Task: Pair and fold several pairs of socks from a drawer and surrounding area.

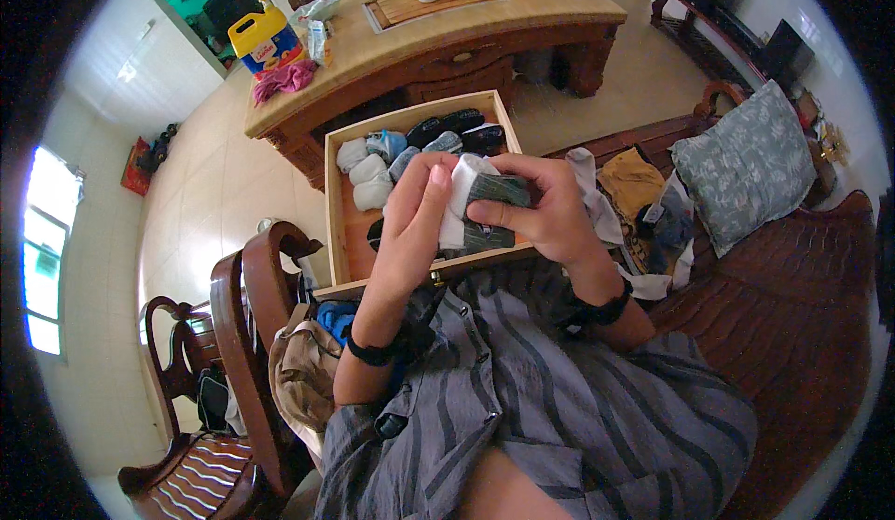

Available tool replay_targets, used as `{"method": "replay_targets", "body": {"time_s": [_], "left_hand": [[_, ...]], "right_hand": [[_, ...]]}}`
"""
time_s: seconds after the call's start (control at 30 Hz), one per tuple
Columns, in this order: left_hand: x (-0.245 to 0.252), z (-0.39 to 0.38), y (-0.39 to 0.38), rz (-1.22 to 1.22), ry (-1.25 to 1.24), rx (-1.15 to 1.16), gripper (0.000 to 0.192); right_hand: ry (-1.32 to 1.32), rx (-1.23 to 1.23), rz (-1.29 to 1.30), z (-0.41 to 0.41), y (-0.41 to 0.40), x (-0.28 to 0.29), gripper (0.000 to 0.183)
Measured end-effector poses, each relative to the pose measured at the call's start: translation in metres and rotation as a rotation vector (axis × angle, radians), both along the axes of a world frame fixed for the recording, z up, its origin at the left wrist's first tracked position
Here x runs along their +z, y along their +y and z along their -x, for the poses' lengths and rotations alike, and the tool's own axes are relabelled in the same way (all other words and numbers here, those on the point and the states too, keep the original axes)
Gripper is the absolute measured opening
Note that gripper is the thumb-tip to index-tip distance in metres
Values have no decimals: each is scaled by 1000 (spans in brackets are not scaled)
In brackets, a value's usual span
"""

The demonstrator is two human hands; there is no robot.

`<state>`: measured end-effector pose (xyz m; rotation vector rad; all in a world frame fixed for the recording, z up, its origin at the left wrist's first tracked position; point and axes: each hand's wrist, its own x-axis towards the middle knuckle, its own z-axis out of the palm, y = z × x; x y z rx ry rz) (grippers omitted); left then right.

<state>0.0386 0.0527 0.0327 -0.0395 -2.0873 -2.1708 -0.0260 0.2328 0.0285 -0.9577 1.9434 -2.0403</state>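
Note:
Between both hands, above the near side of a wooden drawer (334, 212), is a partly rolled sock (458, 223), white and dark grey-green. My left hand (412, 216) holds its white side, thumb up. My right hand (542, 205) grips the dark side, with the thumb across the front. Rolled white socks (370, 183) lie at the drawer's left. Behind the hands are a light blue rolled sock (387, 143), grey ones (444, 143) and black ones (461, 121). The hands hide part of the drawer's inside.
A wooden table (342, 65) stands beyond the drawer, bearing a yellow jug (264, 37) and a pink cloth (285, 81). Loose clothes (633, 177) and a grey patterned cushion (745, 167) lie on the wooden bench (790, 303) at right. Carved chairs (231, 310) stand at left.

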Motion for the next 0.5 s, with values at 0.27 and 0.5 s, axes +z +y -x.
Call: {"method": "replay_targets", "body": {"time_s": [0.27, 0.5], "left_hand": [[-3, 4, 8, 181, 274, -118, 36], [-3, 7, 12, -130, 168, -2, 36]], "right_hand": [[-129, 0, 119, 3, -3, -9, 29], [-221, 106, 263, 9, 5, -3, 26]]}}
